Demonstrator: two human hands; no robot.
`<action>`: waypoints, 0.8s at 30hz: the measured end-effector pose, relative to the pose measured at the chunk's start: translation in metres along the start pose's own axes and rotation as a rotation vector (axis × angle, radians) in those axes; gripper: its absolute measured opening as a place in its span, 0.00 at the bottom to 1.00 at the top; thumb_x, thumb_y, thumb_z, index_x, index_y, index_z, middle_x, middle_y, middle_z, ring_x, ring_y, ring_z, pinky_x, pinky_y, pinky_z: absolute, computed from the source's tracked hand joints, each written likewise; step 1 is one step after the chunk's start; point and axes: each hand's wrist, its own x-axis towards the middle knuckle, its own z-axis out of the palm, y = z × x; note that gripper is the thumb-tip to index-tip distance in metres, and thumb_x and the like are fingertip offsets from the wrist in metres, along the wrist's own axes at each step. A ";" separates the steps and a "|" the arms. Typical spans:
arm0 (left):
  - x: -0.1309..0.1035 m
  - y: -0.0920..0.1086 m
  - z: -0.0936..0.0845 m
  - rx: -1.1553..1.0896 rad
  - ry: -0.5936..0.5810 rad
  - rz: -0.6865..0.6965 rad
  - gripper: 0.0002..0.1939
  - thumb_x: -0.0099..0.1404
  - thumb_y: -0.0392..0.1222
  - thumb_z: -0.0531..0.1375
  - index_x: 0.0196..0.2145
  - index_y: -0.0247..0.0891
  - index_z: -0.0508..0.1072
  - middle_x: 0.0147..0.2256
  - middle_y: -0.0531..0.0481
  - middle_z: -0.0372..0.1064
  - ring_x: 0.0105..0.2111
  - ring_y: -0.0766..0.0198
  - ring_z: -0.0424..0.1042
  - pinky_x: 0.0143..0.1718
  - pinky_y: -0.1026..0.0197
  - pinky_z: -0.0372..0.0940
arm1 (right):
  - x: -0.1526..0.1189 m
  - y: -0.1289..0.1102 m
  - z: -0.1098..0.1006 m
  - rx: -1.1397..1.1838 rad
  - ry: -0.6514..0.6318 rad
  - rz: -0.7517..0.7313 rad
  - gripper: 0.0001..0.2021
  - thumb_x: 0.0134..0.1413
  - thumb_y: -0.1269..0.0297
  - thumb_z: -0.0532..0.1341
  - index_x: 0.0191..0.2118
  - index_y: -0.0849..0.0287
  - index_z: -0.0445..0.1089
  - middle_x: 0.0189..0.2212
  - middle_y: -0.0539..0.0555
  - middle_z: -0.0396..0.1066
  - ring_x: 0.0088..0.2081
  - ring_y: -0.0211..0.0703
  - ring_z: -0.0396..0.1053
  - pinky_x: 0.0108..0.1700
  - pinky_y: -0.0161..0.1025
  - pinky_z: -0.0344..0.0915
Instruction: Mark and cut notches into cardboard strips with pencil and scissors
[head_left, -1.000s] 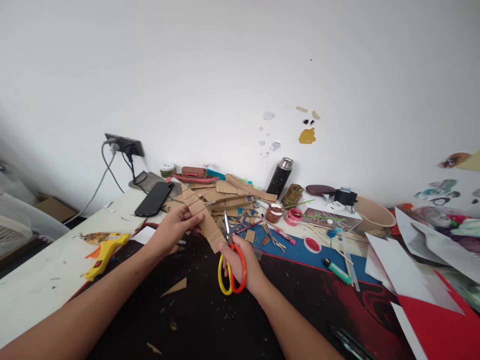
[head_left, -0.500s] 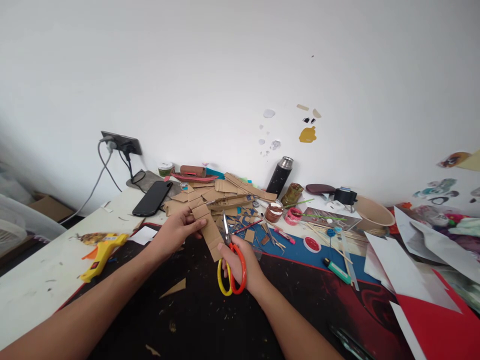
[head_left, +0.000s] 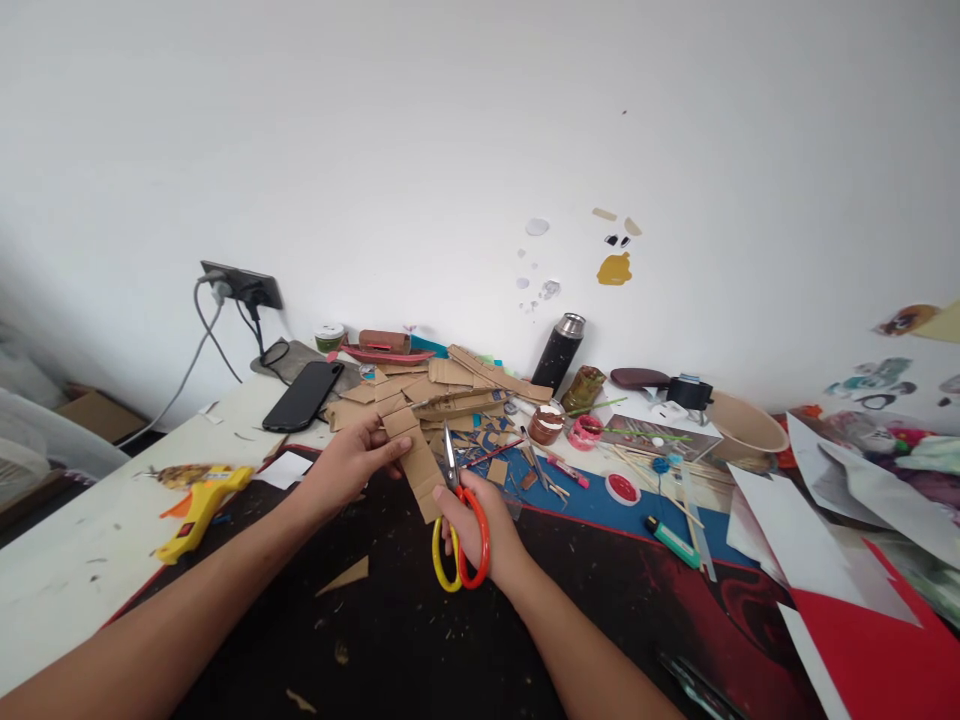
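A creased cardboard strip point(head_left: 417, 466) is pinched between the thumb and fingers of my left hand point(head_left: 358, 462), tilted above the dark mat. My right hand point(head_left: 480, 525) holds scissors point(head_left: 462, 540) with one yellow and one red-orange handle loop; the blades point up and away, beside the strip's right edge. My right thumb lies against the lower end of the strip. Behind both hands is a heap of cardboard pieces point(head_left: 450, 375).
A yellow glue gun point(head_left: 201, 510) and black phone point(head_left: 304, 396) lie at the left. Behind and right are a black flask point(head_left: 559, 352), paint jars point(head_left: 547, 423), a green cutter point(head_left: 673, 543) and papers point(head_left: 787, 510). A cardboard scrap point(head_left: 346, 575) lies nearer.
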 end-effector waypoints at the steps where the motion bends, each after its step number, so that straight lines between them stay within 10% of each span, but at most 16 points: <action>1: 0.000 0.001 0.000 0.006 0.002 0.002 0.34 0.53 0.62 0.80 0.49 0.40 0.79 0.41 0.44 0.86 0.32 0.54 0.81 0.32 0.55 0.75 | 0.000 0.000 0.000 0.002 -0.002 0.002 0.25 0.61 0.35 0.68 0.35 0.53 0.65 0.19 0.43 0.67 0.18 0.39 0.66 0.22 0.35 0.66; 24: -0.005 0.004 0.004 -0.016 -0.029 -0.007 0.29 0.54 0.59 0.80 0.46 0.39 0.81 0.42 0.42 0.85 0.32 0.55 0.78 0.31 0.56 0.73 | -0.002 -0.004 0.000 0.037 -0.030 0.007 0.27 0.60 0.33 0.70 0.35 0.53 0.66 0.19 0.43 0.67 0.18 0.38 0.66 0.23 0.35 0.66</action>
